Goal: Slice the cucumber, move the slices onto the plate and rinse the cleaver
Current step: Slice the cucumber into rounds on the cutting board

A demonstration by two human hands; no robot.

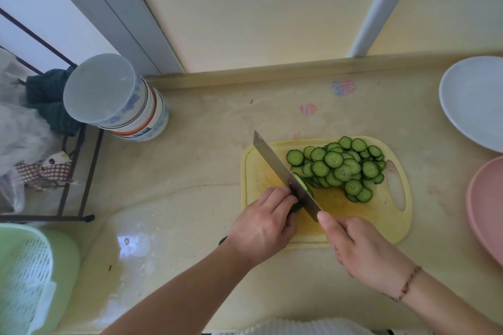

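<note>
A yellow cutting board (386, 226) lies on the counter with a heap of several cucumber slices (340, 166) on its far half. My right hand (362, 247) grips the handle of the cleaver (277, 166), whose blade stands edge-down across the board's left side. A fresh slice (302, 183) leans against the blade. My left hand (264, 223) curls over the short dark cucumber stub (296, 207), fingertips against the blade's left face. A white plate (471, 100) sits at the far right.
A pink plate (484, 209) lies at the right edge, below the white one. A stack of upturned bowls (119, 98) stands at the back left beside a dark wire rack (81, 160). A green basket (35, 275) sits at the lower left. Part of the counter looks wet.
</note>
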